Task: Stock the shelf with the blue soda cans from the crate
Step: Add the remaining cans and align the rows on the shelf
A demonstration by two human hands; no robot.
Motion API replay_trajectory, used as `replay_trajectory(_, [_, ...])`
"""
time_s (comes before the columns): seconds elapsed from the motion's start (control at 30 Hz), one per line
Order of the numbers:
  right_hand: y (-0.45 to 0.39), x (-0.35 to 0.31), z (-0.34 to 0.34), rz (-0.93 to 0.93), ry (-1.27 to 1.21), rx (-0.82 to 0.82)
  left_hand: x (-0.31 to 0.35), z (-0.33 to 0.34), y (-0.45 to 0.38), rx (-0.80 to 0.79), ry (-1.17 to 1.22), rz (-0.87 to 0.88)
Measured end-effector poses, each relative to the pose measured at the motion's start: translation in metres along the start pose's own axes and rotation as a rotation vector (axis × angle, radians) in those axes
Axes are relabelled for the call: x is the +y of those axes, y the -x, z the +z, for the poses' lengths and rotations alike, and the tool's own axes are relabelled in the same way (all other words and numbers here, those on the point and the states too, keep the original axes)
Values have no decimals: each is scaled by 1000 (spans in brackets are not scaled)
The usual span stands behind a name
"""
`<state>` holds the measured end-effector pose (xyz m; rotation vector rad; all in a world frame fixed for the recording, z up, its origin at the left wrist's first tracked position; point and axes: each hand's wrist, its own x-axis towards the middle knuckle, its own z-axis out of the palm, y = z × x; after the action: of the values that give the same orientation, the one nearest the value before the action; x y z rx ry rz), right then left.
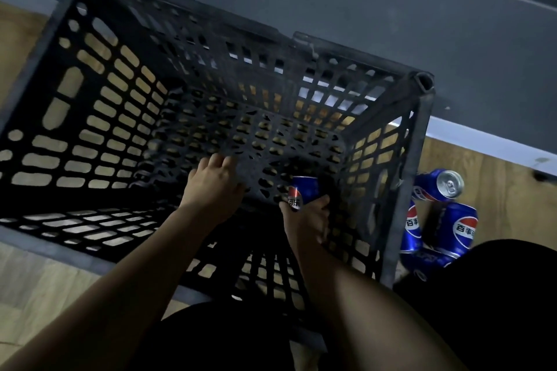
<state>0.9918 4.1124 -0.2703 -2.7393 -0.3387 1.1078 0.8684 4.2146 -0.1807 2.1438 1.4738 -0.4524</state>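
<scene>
I look straight down into a deep black slatted crate (90, 105) on a wooden floor. Both my arms reach inside it. My right hand (307, 220) grips a blue soda can (304, 191) near the crate's bottom, by the right wall. My left hand (214, 181) rests on the crate's perforated floor with its fingers spread, holding nothing. Outside the crate, to its right, several blue soda cans (461, 229) lie and stand in a loose heap on the floor; one (440, 185) lies on its side with its silver top showing.
A dark grey wall or cabinet face (361, 9) with a pale baseboard (482, 141) runs behind the crate. Wooden floor (45, 280) shows at the left and right. My dark-clothed legs (497, 295) fill the bottom right corner.
</scene>
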Motion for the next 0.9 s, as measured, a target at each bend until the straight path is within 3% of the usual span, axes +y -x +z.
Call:
replay_trajectory(0.07, [-3, 0, 0, 17, -59, -51, -3, -3, 1, 9, -27, -6])
replay_trajectory(0.27, [17, -16, -18, -42, -187, 24, 3, -30, 13, 46, -6, -26])
replay_trajectory(0.4, [53, -45, -54, -197, -269, 83, 27, -69, 40, 218, 50, 2])
replay_trajectory(0.6, [141, -92, -151, -362, -370, 172, 61, -162, 103, 446, 88, 125])
replay_trajectory(0.9, [296, -141, -342, -441, -494, 244, 135, -366, 213, 512, 169, 186])
